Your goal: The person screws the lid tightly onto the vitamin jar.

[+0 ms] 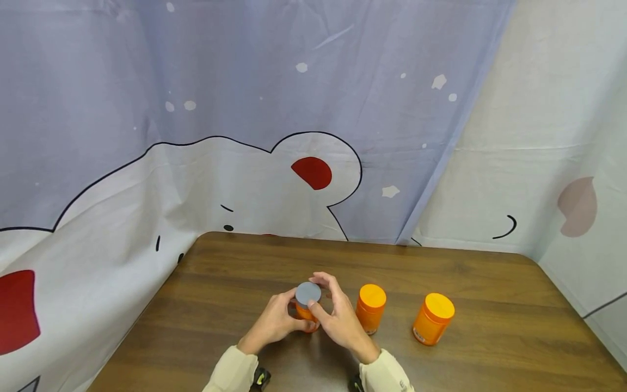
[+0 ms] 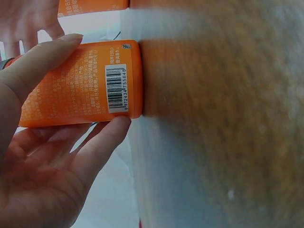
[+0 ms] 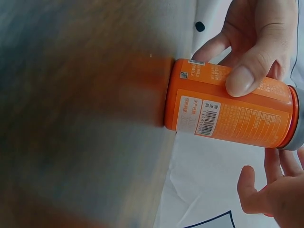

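Note:
An orange bottle (image 1: 305, 313) with a grey lid (image 1: 308, 293) stands upright on the table between both hands. My left hand (image 1: 276, 318) grips its body from the left, with the thumb across the front. From the right, my right hand (image 1: 339, 318) holds the lid, its thumb at the near rim and fingers curved behind. Printed text and a barcode cover the bottle's side (image 2: 71, 90) in the left wrist view. The right wrist view shows the base at the tabletop, and the lid (image 3: 298, 118) fitted on the top.
Right of the hands stands a second orange bottle (image 1: 370, 310) with an orange lid. Another like it (image 1: 433, 320) is farther right. All are on a brown wooden table (image 1: 235, 267). Printed fabric (image 1: 235, 81) hangs behind the table and along its sides.

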A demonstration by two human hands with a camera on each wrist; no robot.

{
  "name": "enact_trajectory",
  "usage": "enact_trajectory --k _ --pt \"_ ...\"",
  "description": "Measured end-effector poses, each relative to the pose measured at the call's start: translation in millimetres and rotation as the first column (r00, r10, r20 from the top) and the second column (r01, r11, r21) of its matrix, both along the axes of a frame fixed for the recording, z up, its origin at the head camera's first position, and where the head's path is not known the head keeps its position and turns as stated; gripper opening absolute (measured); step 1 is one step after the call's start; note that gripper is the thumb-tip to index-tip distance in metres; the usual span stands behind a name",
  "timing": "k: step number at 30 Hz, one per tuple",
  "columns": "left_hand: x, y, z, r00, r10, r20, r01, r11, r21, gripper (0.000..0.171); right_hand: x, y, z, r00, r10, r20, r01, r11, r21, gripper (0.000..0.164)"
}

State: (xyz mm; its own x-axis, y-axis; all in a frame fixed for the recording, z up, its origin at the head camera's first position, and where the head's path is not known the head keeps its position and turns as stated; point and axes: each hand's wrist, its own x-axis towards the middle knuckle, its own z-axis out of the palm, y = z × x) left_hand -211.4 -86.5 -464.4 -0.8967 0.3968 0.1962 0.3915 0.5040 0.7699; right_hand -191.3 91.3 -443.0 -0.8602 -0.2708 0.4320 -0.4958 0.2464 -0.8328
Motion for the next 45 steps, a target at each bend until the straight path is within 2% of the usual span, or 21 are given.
enact_trajectory --k 4,16,25,35,41,45 --pt "0.2 0 0.0 1.0 -0.003 -0.002 0.003 1.0 0.004 0.06 0.2 0 -0.1 1.0 -0.009 -0.016 0.009 1.0 0.011 0.046" --pt "-0.1 -1 -1.8 1.0 -0.025 -0.008 0.025 0.999 0.031 0.059 1.9 -2 1.0 0.999 -0.051 0.008 0.051 0.999 0.016 0.047" --pt "-1.4 0 -1.5 1.0 -0.018 -0.012 0.018 1.0 0.026 0.058 0.0 -1 0.0 0.999 -0.02 -0.025 0.02 1.0 -0.003 0.043" --pt "0.6 0 -1.8 1.0 -0.025 0.013 0.024 0.999 0.029 0.056 19.2 -5 28.8 0.999 -0.045 -0.022 0.045 0.999 -0.013 0.041" --pt "0.0 0 -1.3 0.999 -0.032 0.008 0.031 0.999 0.032 0.058 7.2 -3 9.7 0.999 -0.055 0.001 0.055 0.998 0.012 0.042" --pt "-0.3 -1 -1.8 0.999 -0.034 0.012 0.034 0.999 0.035 0.059 1.6 -2 0.5 0.998 -0.053 -0.021 0.053 0.998 0.02 0.045"
